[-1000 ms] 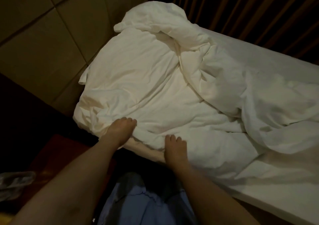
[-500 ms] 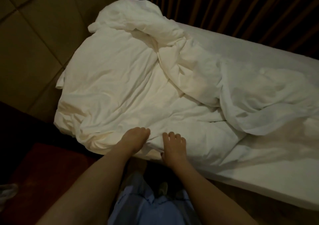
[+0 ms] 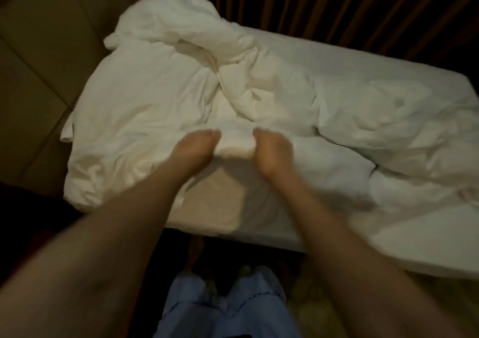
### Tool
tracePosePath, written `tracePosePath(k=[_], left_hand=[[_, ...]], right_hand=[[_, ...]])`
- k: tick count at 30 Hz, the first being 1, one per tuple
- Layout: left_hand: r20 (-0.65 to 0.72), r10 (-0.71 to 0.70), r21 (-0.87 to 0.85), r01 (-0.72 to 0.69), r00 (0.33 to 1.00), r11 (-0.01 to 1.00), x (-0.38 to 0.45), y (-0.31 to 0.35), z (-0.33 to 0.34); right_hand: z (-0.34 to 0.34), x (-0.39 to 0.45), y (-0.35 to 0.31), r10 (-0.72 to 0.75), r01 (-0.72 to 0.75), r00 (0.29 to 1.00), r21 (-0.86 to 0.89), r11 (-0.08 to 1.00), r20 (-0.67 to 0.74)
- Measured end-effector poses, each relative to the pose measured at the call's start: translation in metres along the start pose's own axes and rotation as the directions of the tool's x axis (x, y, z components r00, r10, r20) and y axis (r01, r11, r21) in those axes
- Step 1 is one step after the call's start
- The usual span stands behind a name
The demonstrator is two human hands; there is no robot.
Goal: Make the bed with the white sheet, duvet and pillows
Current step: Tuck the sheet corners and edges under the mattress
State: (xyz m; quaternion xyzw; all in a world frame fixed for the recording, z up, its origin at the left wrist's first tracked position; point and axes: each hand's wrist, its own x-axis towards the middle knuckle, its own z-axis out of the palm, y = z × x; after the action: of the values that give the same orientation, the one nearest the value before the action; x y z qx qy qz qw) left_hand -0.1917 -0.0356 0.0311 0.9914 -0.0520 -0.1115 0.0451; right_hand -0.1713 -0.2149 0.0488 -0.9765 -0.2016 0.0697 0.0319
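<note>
Gripping a raised fold of the white duvet [image 3: 155, 99] between both hands, the person stands at the near edge of the bed [image 3: 259, 236], and the step in hand looks like gathering the bunched cover so it can be lifted and spread. To do it well, the hands should probably find a true edge or corner instead of a mid-panel fold, then draw apart along that edge before lifting, so the cover opens flat and does not twist further.

The left hand [image 3: 197, 148] sits on the left side of the fold, its fingers curled in against the cloth, pinching it. The fold itself bulges up between the two hands. The right hand [image 3: 272, 151] clasps the other side, fingers likewise bent round the fabric; blur hides how the thumbs lie.

The duvet lies heaped over the head end of the bed at the left, against the padded headboard [image 3: 39, 78], with a thick rumpled ridge running away toward the curtain [image 3: 337, 5]. Farther right, bare white sheet [image 3: 388, 78] shows on the mattress. No pillow can be told apart from the heap.
</note>
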Motion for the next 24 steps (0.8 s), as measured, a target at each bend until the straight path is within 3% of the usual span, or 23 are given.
tracePosePath(k=[1, 2, 3, 4, 5, 6, 8, 11, 16, 20, 24], left_hand=[[0.167, 0.001, 0.058, -0.011, 0.986, 0.998, -0.027, 0.003, 0.047], [0.366, 0.014, 0.034, -0.028, 0.931, 0.999, -0.062, 0.012, 0.089], [0.480, 0.066, 0.022, -0.088, 0.875, 0.996, -0.100, 0.026, 0.131], [0.541, 0.076, 0.015, -0.099, 0.838, 0.995, -0.128, 0.043, 0.159], [0.526, 0.067, 0.057, -0.113, 0.848, 0.992, -0.140, 0.053, 0.173], [0.582, 0.073, 0.078, -0.146, 0.810, 0.986, -0.145, 0.063, 0.179], [0.665, 0.053, 0.092, -0.153, 0.745, 0.984, -0.135, 0.078, 0.175], [0.552, 0.056, 0.150, -0.165, 0.832, 0.975, -0.094, 0.086, 0.167], [0.491, 0.131, 0.140, -0.226, 0.861, 0.964, -0.054, 0.145, 0.154], [0.484, 0.161, 0.096, -0.235, 0.860, 0.967, -0.040, 0.202, 0.160], [0.459, 0.101, 0.055, -0.141, 0.883, 0.988, -0.027, 0.263, 0.174]], right_hand=[[0.045, -0.034, -0.013, -0.009, 0.006, 0.980, 0.015, 1.000, 0.201], [0.090, -0.078, -0.028, -0.085, 0.084, 0.905, 0.022, 0.996, 0.417], [0.125, -0.118, -0.037, -0.163, 0.149, 0.788, 0.073, 0.986, 0.593], [0.151, -0.142, -0.041, -0.165, 0.118, 0.677, 0.116, 0.986, 0.717], [0.167, -0.149, -0.040, -0.144, 0.058, 0.603, 0.136, 0.989, 0.785], [0.175, -0.150, -0.034, -0.146, 0.018, 0.587, 0.167, 0.986, 0.796], [0.172, -0.146, -0.018, -0.126, -0.030, 0.600, 0.179, 0.983, 0.790], [0.165, -0.138, 0.012, -0.059, -0.072, 0.686, 0.148, 0.986, 0.725], [0.162, -0.156, 0.073, 0.042, -0.082, 0.802, 0.041, 0.996, 0.596], [0.158, -0.167, 0.129, 0.047, -0.052, 0.829, -0.005, 0.999, 0.557], [0.153, -0.174, 0.193, 0.010, 0.032, 0.853, -0.071, 0.997, 0.522]])
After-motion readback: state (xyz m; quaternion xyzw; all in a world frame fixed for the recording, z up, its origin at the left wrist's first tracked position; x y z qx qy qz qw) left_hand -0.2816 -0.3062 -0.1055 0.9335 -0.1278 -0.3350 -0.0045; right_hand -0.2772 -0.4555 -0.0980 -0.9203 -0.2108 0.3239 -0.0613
